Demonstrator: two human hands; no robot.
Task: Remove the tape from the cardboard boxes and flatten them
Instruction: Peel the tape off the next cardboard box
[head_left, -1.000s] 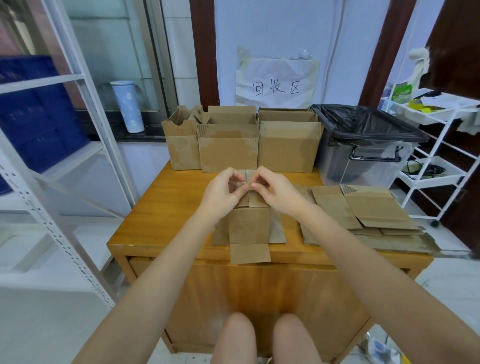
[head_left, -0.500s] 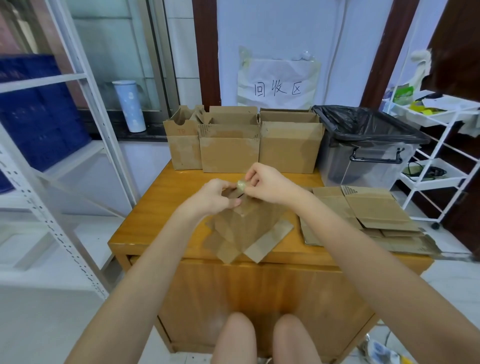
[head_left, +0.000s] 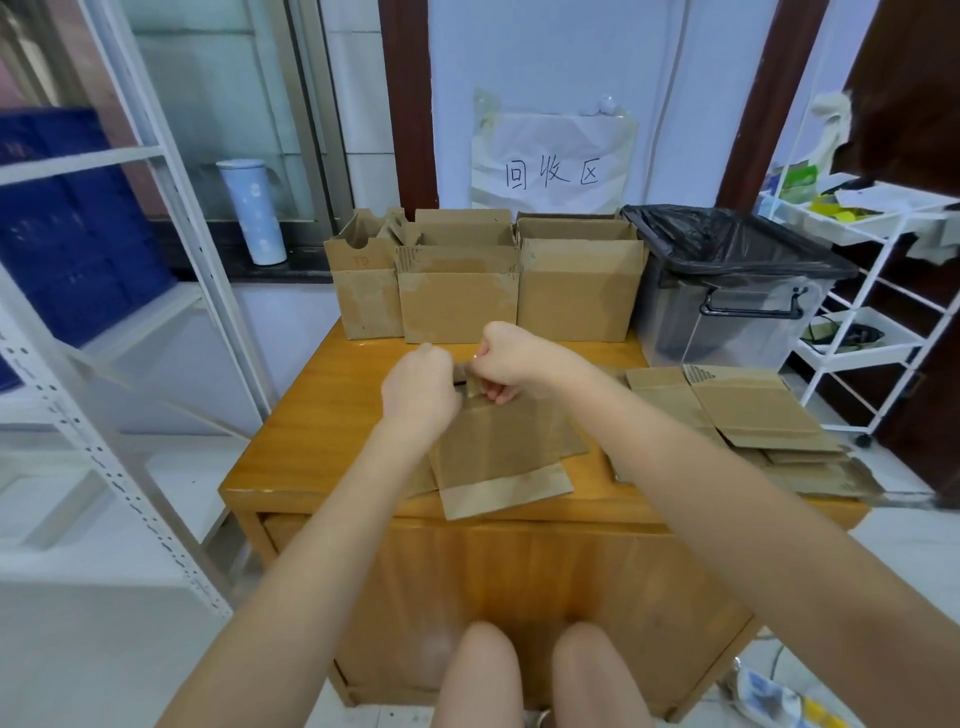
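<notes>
Your left hand (head_left: 420, 389) and right hand (head_left: 511, 358) cover the far end of the cardboard box (head_left: 498, 457), so you cannot tell whether tape sits between your fingertips. Both hands are motion-blurred. Your forearms leave the picture's bottom edge.

Both hands meet over the table (head_left: 322, 415), the left hand (head_left: 418, 389) just left of the right hand (head_left: 511, 358), gripping the far end of a box (head_left: 498, 457). Beyond the grip stand three boxes (head_left: 457, 291); right of it lie flat boxes (head_left: 748, 410), a bin (head_left: 727, 291) behind them.
</notes>
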